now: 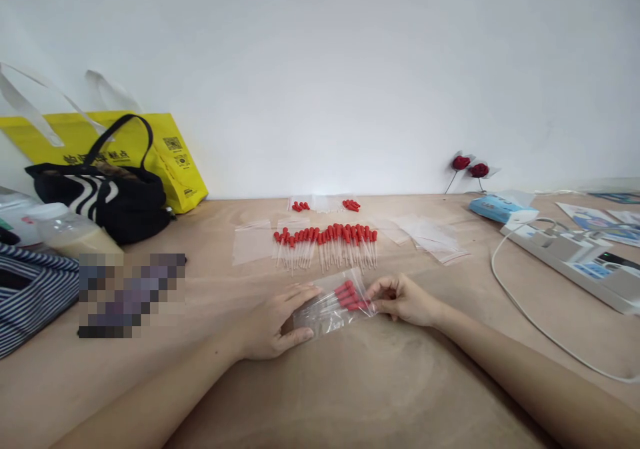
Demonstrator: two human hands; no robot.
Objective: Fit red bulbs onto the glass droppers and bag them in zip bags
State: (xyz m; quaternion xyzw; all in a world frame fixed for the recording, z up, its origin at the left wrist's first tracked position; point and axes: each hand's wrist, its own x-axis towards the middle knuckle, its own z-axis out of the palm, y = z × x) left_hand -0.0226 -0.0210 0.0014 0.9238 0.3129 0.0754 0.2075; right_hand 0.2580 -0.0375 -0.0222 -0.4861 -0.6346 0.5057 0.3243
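Note:
A clear zip bag [327, 324] lies tilted on the table in front of me, with several red-bulbed droppers [349, 295] inside, bulbs to the right. My left hand [277, 319] rests at the bag's left end, fingers stretched along its upper edge and thumb apart at the lower one. At the right end, my right hand [403, 302] pinches the bag's edge between thumb and fingers. Just beyond, a row of loose droppers [337, 235] lies with red bulbs away from me. Flat clear bags [427, 233] are spread to their right, and another bag [253, 242] is to their left.
Bagged droppers [351, 205] lie by the wall. On the left are a yellow bag [185, 162], a black bag [135, 202], a bottle [70, 229] and striped cloth [37, 292]. A tissue pack [493, 207], power strip [575, 265] and cable [525, 315] occupy the right.

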